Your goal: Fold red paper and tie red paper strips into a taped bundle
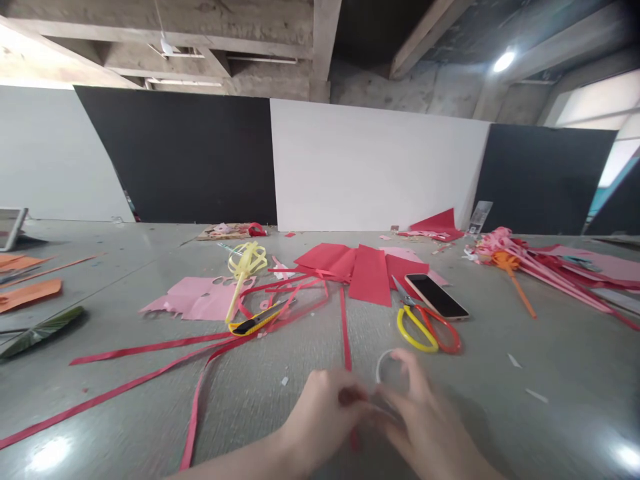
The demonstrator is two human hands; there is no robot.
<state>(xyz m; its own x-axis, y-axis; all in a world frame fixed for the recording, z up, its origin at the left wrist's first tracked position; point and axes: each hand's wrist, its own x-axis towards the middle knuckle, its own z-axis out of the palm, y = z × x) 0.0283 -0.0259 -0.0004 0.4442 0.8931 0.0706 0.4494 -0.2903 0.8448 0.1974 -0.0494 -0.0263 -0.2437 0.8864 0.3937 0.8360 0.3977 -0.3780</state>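
both hands meet low in the head view, blurred. left hand [323,410] is curled narrow, fingertips pinched on the near end of a red paper strip [345,333]. right hand [425,420] is cupped around a clear tape roll [390,367], fingers bent over its rim; how firmly it grips, the blur hides.

the strip is the thing that matters: it runs straight away from the left hand, its long axis pointing ahead toward the folded red sheets [367,270], with its near end between the two hands. the left hand is on it, the right touches only the roll just beside it. the strip is thin, flat and limp, matte paper; the roll is a thin glossy translucent ring.

just beyond the right hand lie scissors [425,327] with one yellow and one red loop handle, blades pointing away, and a dark glassy phone [437,295] touching them on the far side. ahead and left of the left hand lies a yellow utility knife [256,321] among more looping red strips [150,373], next to a yellow paper lantern on a stick [243,270] lying over a pink cut sheet [197,297]. well off right sits a heap of pink strips [545,267] with an orange stick. far left are orange paper pieces [27,293] and a dark green leaf-like piece [43,330]. everything rests on a smooth grey floor [550,373] with a dull sheen.
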